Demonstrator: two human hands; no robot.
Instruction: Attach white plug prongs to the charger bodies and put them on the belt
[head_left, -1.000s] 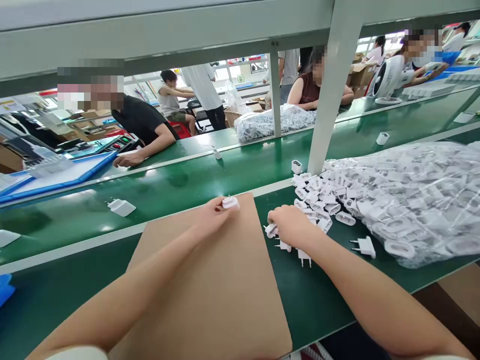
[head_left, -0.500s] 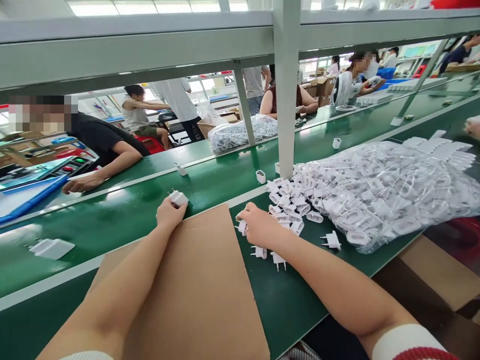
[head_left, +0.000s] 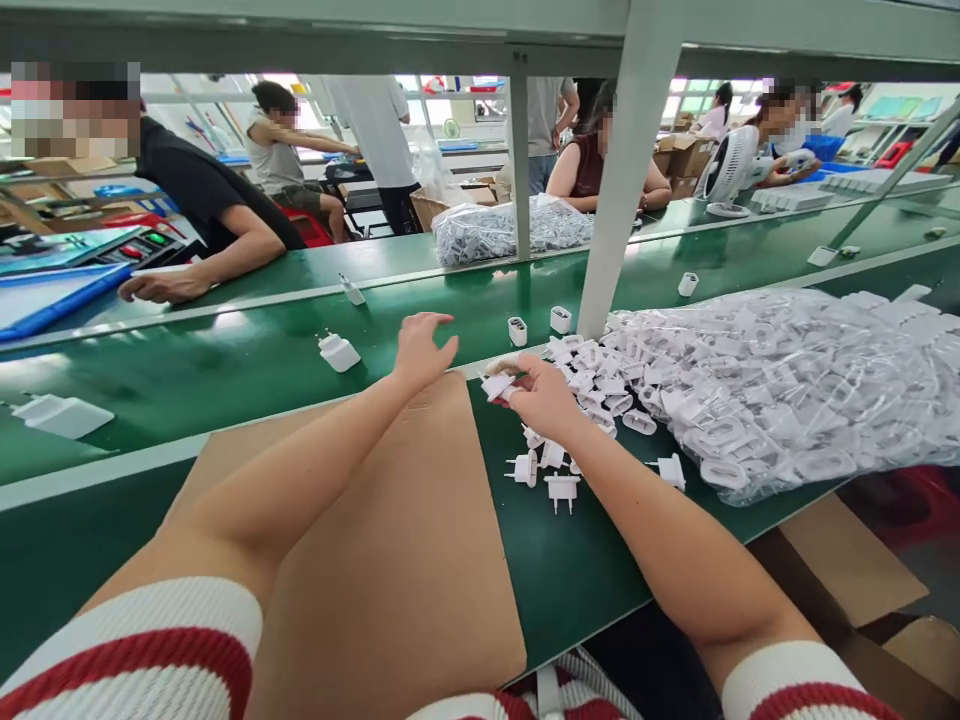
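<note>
My left hand [head_left: 426, 350] is open and empty above the green belt, just past the far edge of the cardboard sheet [head_left: 390, 520]. To its left, on the belt, lies a white plug adapter [head_left: 339, 352] with its pins up. My right hand [head_left: 541, 395] pinches a white plug piece [head_left: 498, 384] with two pins, at the left side of a pile of similar pieces [head_left: 592, 370]. Beyond the hands, two white oval housings [head_left: 517, 331] stand on the belt. Several loose plug pieces [head_left: 561, 490] lie under my right wrist.
A large clear bag [head_left: 795, 390] of white plug parts spreads over the right. A pale metal post [head_left: 615, 190] rises behind the pile. More white adapters [head_left: 64, 415] sit on the green belt [head_left: 247, 365]. Across it, a co-worker in black [head_left: 217, 190] rests a hand near a blue-edged tray.
My left hand has let go of the white adapter, now on the belt, and has moved right, fingers opening. My right hand still holds a plug piece. The view has tilted down.
</note>
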